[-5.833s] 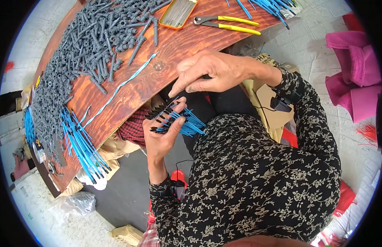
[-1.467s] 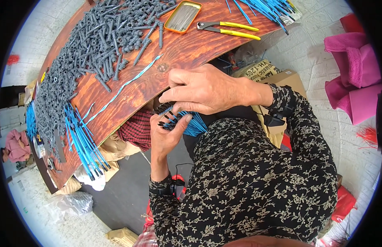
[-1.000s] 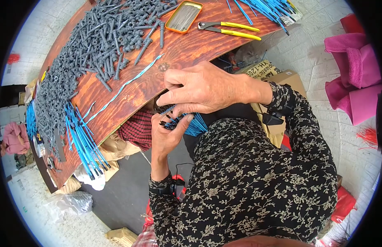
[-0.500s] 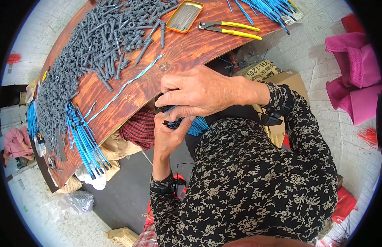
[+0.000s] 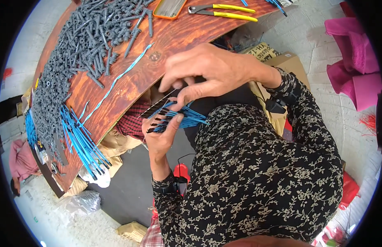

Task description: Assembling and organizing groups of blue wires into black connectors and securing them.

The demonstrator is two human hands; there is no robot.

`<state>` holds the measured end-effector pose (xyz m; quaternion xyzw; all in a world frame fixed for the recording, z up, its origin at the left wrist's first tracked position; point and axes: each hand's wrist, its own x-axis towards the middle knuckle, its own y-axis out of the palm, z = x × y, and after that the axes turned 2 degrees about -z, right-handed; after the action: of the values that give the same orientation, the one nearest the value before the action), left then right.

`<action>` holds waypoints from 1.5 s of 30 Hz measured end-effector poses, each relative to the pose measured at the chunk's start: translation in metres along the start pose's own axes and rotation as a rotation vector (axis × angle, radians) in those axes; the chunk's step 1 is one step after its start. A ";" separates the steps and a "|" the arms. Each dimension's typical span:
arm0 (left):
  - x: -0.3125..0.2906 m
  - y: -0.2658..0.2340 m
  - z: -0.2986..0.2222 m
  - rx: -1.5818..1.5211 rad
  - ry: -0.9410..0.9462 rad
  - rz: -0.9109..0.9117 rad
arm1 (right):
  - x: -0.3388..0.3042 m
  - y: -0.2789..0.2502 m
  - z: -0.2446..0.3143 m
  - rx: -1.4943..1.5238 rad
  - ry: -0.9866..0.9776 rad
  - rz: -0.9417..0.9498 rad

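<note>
My left hand (image 5: 160, 136) is closed around a bundle of thin blue sticks (image 5: 193, 118) with black tips. The tips fan out over my fingers, and the other ends point toward my lap. Just above it, my right hand (image 5: 209, 68) has its fingers curled and its thumb lowered to the bundle. A thin dark rod (image 5: 158, 103) with light glints slants from under my right fingers past the black tips. Its contact with the fingertips is partly hidden.
On the wooden table (image 5: 131, 96) lie a heap of grey plastic fittings (image 5: 90, 37), a blue-and-white twisted strip (image 5: 121, 88), yellow-handled pincers (image 5: 224, 12), an orange-rimmed tin (image 5: 169, 9) and more blue sticks (image 5: 81, 142). A cardboard box (image 5: 289, 68) stands at right.
My right hand has lifted slightly and loosened away from my left hand. The black tips have spread apart and show more. The view has shifted, so the table items sit higher.
</note>
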<state>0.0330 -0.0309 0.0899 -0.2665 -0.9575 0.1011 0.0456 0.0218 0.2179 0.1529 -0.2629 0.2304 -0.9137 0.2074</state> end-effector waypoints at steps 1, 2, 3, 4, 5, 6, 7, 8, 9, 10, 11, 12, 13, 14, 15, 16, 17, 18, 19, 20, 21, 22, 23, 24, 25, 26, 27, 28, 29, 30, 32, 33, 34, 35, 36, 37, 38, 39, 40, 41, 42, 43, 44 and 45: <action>0.003 0.003 -0.001 -0.071 0.052 -0.020 | -0.003 -0.003 0.000 0.057 0.088 0.046; 0.006 0.005 -0.001 -0.142 0.104 -0.041 | -0.005 -0.001 -0.004 0.060 0.095 0.041; 0.007 0.006 -0.003 -0.214 0.156 -0.064 | -0.007 0.005 -0.009 0.034 0.037 -0.009; 0.006 0.006 -0.004 -0.215 0.151 -0.058 | -0.008 0.012 -0.014 0.006 -0.022 -0.058; 0.004 0.003 -0.006 -0.150 0.114 -0.040 | -0.007 0.016 -0.015 -0.018 -0.079 -0.110; 0.001 0.001 -0.007 -0.084 0.077 -0.022 | -0.005 0.019 -0.015 -0.013 -0.069 -0.116; -0.001 0.000 -0.008 -0.018 0.040 -0.004 | -0.004 0.021 -0.015 -0.028 -0.089 -0.123; -0.003 0.000 -0.007 -0.017 0.030 0.006 | -0.002 0.023 -0.013 -0.042 -0.108 -0.129; -0.005 0.000 -0.006 -0.032 -0.005 -0.011 | -0.001 0.024 -0.013 -0.055 -0.126 -0.135; -0.007 0.000 -0.006 -0.048 -0.038 -0.028 | -0.001 0.025 -0.012 -0.050 -0.115 -0.141; -0.009 0.001 -0.005 -0.064 -0.073 -0.045 | -0.001 0.024 -0.013 0.037 -0.085 -0.101; -0.012 0.001 -0.004 -0.065 -0.084 -0.035 | -0.003 0.025 -0.014 0.126 -0.055 -0.060; -0.014 0.001 -0.005 -0.101 -0.025 -0.007 | -0.005 0.025 -0.017 0.216 -0.025 -0.020; -0.017 0.002 -0.006 -0.139 0.032 0.020 | -0.010 0.029 -0.022 0.225 -0.011 -0.026; -0.018 0.003 -0.006 -0.183 0.093 0.051 | -0.019 0.033 -0.032 0.382 0.110 -0.012; -0.020 0.005 -0.007 -0.193 0.082 0.063 | -0.029 0.040 -0.042 0.540 0.232 0.000; -0.027 0.005 -0.015 -0.218 0.081 0.117 | -0.034 0.050 -0.048 0.713 0.344 0.025; -0.034 0.005 -0.023 -0.244 0.079 0.170 | -0.038 0.061 -0.052 0.733 0.352 0.032; -0.038 0.004 -0.029 -0.272 0.077 0.221 | -0.041 0.073 -0.057 0.824 0.372 0.126; -0.040 0.006 -0.028 -0.286 0.062 0.228 | -0.051 0.086 -0.063 0.903 0.403 0.207; -0.041 0.007 -0.028 -0.296 0.077 0.315 | -0.061 0.098 -0.067 0.984 0.433 0.290; -0.043 0.006 -0.028 -0.300 0.089 0.395 | -0.070 0.113 -0.069 0.998 0.444 0.291; -0.045 0.006 -0.028 -0.303 0.107 0.478 | -0.078 0.129 -0.068 0.966 0.425 0.387; -0.048 0.008 -0.026 -0.310 0.097 0.480 | -0.086 0.143 -0.066 0.932 0.403 0.482; -0.051 0.009 -0.026 -0.308 0.095 0.516 | -0.087 0.150 -0.064 0.895 0.373 0.585; -0.054 0.011 -0.025 -0.306 0.095 0.554 | -0.089 0.152 -0.065 0.902 0.374 0.591; -0.056 0.012 -0.024 -0.304 0.098 0.593 | -0.090 0.152 -0.066 0.930 0.393 0.605; -0.057 0.011 -0.023 -0.307 0.096 0.589 | -0.092 0.152 -0.068 0.956 0.411 0.617; -0.055 0.008 -0.020 -0.327 0.100 0.610 | -0.093 0.151 -0.069 0.980 0.430 0.629; -0.054 0.004 -0.019 -0.345 0.101 0.624 | -0.094 0.151 -0.072 0.984 0.427 0.637; -0.053 -0.002 -0.017 -0.365 0.108 0.641 | -0.101 0.155 -0.082 0.944 0.424 0.583; -0.051 -0.006 -0.016 -0.357 0.114 0.622 | -0.106 0.157 -0.087 0.920 0.425 0.551; -0.049 -0.009 -0.017 -0.347 0.121 0.605 | -0.112 0.157 -0.092 0.912 0.427 0.548; -0.048 -0.012 -0.019 -0.330 0.125 0.580 | -0.112 0.155 -0.093 0.920 0.442 0.525; -0.051 -0.012 -0.021 -0.322 0.130 0.578 | -0.112 0.153 -0.095 0.927 0.457 0.501; -0.056 -0.011 -0.024 -0.317 0.159 0.396 | -0.111 0.152 -0.096 0.932 0.471 0.473; -0.060 -0.011 -0.028 -0.312 0.190 0.217 | -0.110 0.150 -0.098 0.925 0.462 0.470; -0.060 -0.011 -0.031 -0.306 0.221 0.039 | -0.109 0.147 -0.100 0.937 0.448 0.459; -0.055 -0.016 -0.031 -0.302 0.238 0.043 | -0.102 0.140 -0.099 0.942 0.435 0.449; -0.046 -0.027 -0.033 -0.246 0.317 0.162 | -0.096 0.134 -0.098 0.947 0.422 0.438; -0.035 -0.035 -0.037 -0.189 0.396 0.284 | -0.091 0.129 -0.097 0.930 0.414 0.430; -0.026 -0.040 -0.043 -0.129 0.473 0.405 | -0.084 0.126 -0.095 0.886 0.397 0.435; -0.020 -0.042 -0.051 -0.122 0.490 0.411 | -0.077 0.124 -0.093 0.842 0.380 0.441; -0.014 -0.043 -0.063 -0.086 0.449 0.482 | -0.073 0.122 -0.090 0.800 0.367 0.446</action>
<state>0.0319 -0.0637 0.1600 -0.5024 -0.8364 0.0071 0.2191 0.0583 0.1837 -0.0078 0.0585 -0.0551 -0.8952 0.4385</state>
